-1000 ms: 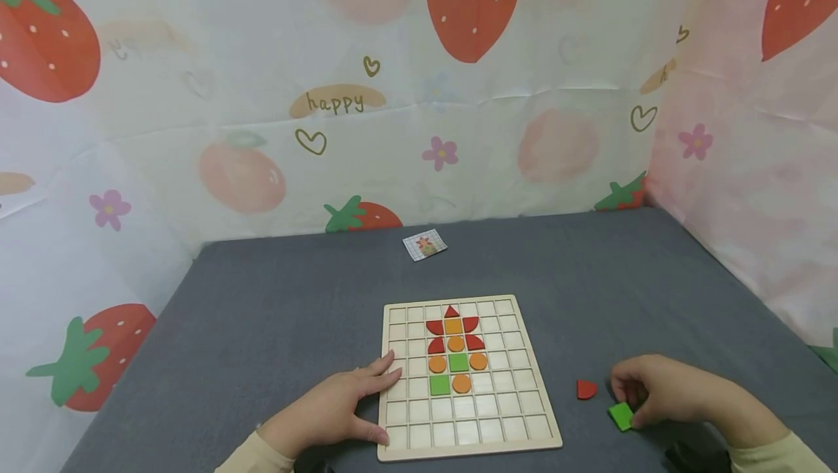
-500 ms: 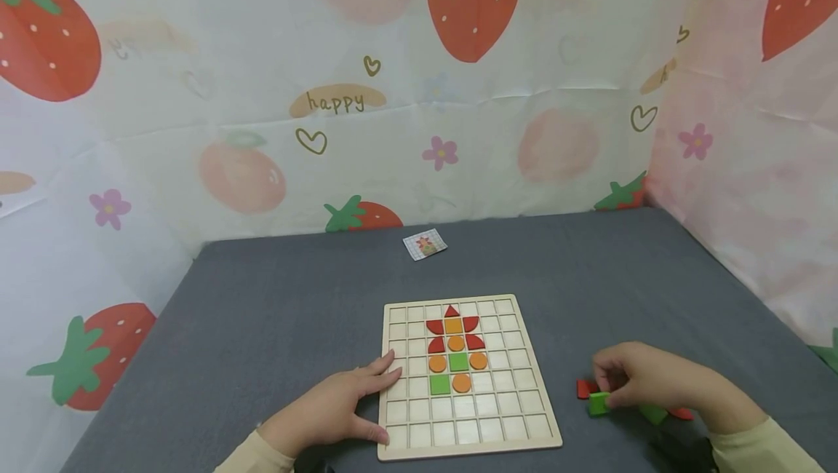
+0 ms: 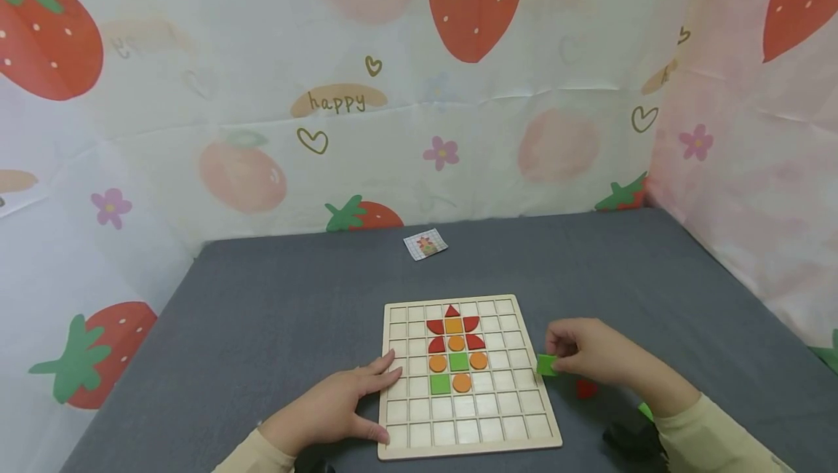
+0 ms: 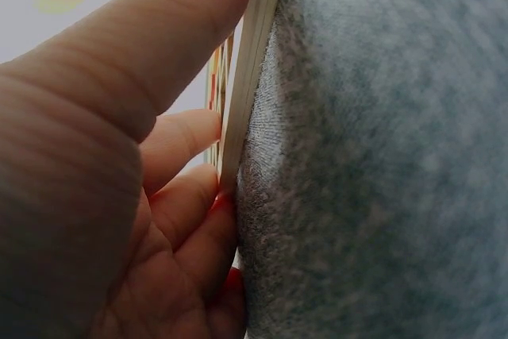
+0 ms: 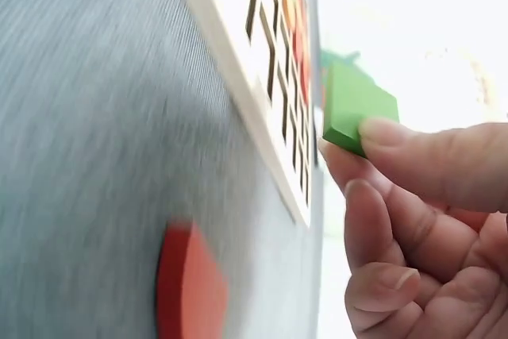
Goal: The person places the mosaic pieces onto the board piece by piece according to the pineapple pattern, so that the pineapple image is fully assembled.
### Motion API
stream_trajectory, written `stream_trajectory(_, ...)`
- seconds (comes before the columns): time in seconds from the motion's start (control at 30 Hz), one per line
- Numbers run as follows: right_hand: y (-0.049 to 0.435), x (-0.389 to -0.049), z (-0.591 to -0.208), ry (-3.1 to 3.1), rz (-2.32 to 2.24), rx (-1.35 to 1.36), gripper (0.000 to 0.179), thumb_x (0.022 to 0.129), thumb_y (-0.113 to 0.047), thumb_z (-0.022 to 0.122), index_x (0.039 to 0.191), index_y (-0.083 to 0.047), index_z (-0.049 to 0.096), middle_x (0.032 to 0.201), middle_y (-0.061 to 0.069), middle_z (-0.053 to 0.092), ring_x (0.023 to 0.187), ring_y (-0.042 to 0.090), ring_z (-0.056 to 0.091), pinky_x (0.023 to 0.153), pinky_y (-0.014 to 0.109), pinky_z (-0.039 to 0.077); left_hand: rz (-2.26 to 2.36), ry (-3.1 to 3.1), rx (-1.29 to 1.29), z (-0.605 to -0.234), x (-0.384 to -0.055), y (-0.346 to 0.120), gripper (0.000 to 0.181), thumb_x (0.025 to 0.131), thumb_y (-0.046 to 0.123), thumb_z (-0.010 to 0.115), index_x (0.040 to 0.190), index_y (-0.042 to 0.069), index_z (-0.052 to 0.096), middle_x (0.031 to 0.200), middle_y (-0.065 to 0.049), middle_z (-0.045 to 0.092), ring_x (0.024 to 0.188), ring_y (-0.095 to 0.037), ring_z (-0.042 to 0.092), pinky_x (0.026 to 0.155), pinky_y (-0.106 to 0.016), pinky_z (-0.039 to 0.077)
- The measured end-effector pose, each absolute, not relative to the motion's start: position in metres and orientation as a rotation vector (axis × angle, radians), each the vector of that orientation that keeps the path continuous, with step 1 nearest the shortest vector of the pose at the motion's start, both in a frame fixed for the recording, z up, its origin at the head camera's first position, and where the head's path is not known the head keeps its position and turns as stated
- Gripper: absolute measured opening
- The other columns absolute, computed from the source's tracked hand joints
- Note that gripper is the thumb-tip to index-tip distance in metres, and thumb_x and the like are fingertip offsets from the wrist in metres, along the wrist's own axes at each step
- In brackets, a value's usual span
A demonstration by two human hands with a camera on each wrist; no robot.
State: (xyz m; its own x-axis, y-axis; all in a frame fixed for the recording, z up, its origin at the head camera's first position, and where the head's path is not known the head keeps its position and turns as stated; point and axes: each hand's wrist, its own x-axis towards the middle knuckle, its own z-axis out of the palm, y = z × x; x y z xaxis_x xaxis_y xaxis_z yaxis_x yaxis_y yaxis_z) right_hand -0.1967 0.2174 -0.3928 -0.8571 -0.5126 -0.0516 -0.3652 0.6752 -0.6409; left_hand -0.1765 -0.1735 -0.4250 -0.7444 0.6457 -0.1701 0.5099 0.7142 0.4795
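Observation:
My right hand (image 3: 599,353) pinches a green square tile (image 5: 357,105) between thumb and index finger, its other fingers curled below. In the head view the tile overlaps the right rim of a wooden grid board (image 3: 471,451). My left hand (image 3: 334,396) rests along the board's left edge, fingers and thumb spread, fingertips at the rim. On the board lies a pattern: a red triangle (image 3: 452,311), red quarter-round pieces (image 3: 435,327), an orange square (image 3: 453,326), several orange discs (image 3: 461,383) and two green squares (image 3: 440,384).
A loose red piece (image 3: 586,389) lies on the grey cloth (image 3: 294,298) right of the board. Another green piece (image 3: 645,410) shows partly beside the right sleeve. A small picture card (image 3: 425,244) with a similar pattern lies behind the board. A strawberry-print curtain (image 3: 478,94) encloses the table.
The right hand has picked the green square tile up off the cloth and carried it left over the red piece to the board's right edge. The left hand and board stay put.

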Motion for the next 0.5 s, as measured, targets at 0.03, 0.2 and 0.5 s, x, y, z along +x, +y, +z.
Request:
stream_trajectory(0.03, 0.213, -0.197, -0.392, 2.668, -0.951, -0.709, 0.017, 0.078, -0.009, 0.07, 0.078, -0.015, 0.054, 0.07, -0.008, 0.055, 0.062, 0.006, 0.049, 0.057, 0.025, 0.042, 0.583, 2.595, 0.903, -0.425, -0.177, -0.174, 0.089, 0.067, 0.061, 0.066, 0.141, 0.021, 0.037, 0.15, -0.001, 0.023, 0.131, -0.026, 0.035, 0.1, -0.044, 0.034)
stream_trajectory(0.2, 0.193, -0.197, -0.392, 2.668, -0.967, -0.726, 0.016, 0.078, -0.006, 0.069, 0.078, -0.015, 0.056, 0.071, -0.008, 0.057, 0.064, 0.007, 0.051, 0.057, 0.025, 0.043, 0.581, 2.594, 0.9, -0.426, -0.178, -0.174, 0.089, 0.066, 0.062, 0.066, 0.141, 0.021, 0.037, 0.15, -0.001, 0.023, 0.131, -0.026, 0.035, 0.1, -0.044, 0.034)
stream_trajectory(0.5, 0.162, -0.201, -0.399, 2.634, -0.977, -0.749, 0.015, 0.079, -0.006, 0.068, 0.074, -0.016, 0.057, 0.069, -0.009, 0.058, 0.063, 0.008, 0.051, 0.056, 0.025, 0.043, 0.586, 2.594, 0.897, -0.423, -0.176, -0.173, 0.089, 0.067, 0.061, 0.066, 0.141, 0.021, 0.037, 0.15, -0.002, 0.023, 0.13, -0.027, 0.035, 0.1, -0.045, 0.034)
